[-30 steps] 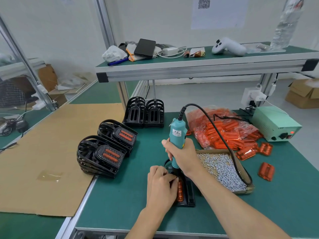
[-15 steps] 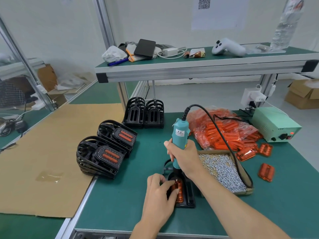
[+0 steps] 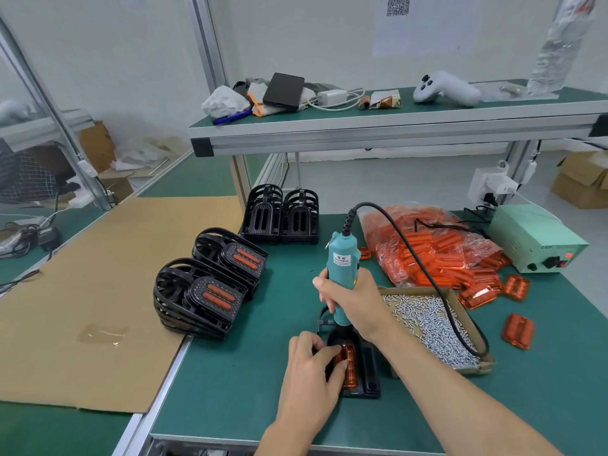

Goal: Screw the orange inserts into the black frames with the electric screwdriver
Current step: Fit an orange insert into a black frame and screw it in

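Nearest, the left hand (image 3: 311, 370) rests on the flat black plastic frame (image 3: 367, 373) lying on the green bench (image 3: 230, 390), its grip curled, fingertips pinching the translucent orange insert (image 3: 348, 366) seated in that frame. Just above it, the right hand (image 3: 353, 301) has its grip wrapped round the teal electric screwdriver (image 3: 340, 271), held upright with its tip down on the far end of the insert, right beside the left fingertips; the tip itself is hidden. To the right sits a shallow cardboard tray of small silver screws (image 3: 427, 324), the black cord (image 3: 427, 278) crossing it. Left lie stacks of finished black frames with orange inserts (image 3: 204, 297). Farther back stand empty black frames (image 3: 283, 215), a clear bag of orange inserts (image 3: 427, 245) and a pale green power box (image 3: 533, 238).
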Motion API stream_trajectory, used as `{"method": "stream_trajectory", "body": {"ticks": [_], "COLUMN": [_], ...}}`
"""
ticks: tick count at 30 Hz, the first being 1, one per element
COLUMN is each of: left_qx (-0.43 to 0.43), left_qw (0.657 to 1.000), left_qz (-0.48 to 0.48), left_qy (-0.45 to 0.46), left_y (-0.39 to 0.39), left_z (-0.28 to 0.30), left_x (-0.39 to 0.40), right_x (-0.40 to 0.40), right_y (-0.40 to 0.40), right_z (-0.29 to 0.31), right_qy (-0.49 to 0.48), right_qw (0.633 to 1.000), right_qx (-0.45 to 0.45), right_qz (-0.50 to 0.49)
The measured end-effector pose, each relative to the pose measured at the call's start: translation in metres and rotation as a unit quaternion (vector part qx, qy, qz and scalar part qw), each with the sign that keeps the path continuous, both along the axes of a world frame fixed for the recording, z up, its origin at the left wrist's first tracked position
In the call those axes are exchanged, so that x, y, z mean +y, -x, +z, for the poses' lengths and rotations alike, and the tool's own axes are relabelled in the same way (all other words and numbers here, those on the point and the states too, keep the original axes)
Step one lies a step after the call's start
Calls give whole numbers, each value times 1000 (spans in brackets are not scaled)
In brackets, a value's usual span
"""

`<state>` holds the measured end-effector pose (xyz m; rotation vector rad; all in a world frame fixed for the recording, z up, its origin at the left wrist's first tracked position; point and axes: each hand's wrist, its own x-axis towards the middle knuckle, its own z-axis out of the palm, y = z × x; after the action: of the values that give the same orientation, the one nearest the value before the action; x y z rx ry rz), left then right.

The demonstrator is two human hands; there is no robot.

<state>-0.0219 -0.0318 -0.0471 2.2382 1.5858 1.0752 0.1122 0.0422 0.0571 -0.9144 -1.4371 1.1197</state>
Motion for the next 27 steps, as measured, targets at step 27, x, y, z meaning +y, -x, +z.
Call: {"method": "stream_trajectory", "body": {"ticks": [27], "left_qx": [-44], "left_qw": [997], "left_qz": [-35], "left_qy": [-54], "left_y": [-20], "left_z": [25], "left_x": [7], "right_x": [-105], "right_y": [-123], "right_z": [-65], "right_qy": [101], "right_qw": [767], "right_qx": [560], "right_qz": [-296]}}
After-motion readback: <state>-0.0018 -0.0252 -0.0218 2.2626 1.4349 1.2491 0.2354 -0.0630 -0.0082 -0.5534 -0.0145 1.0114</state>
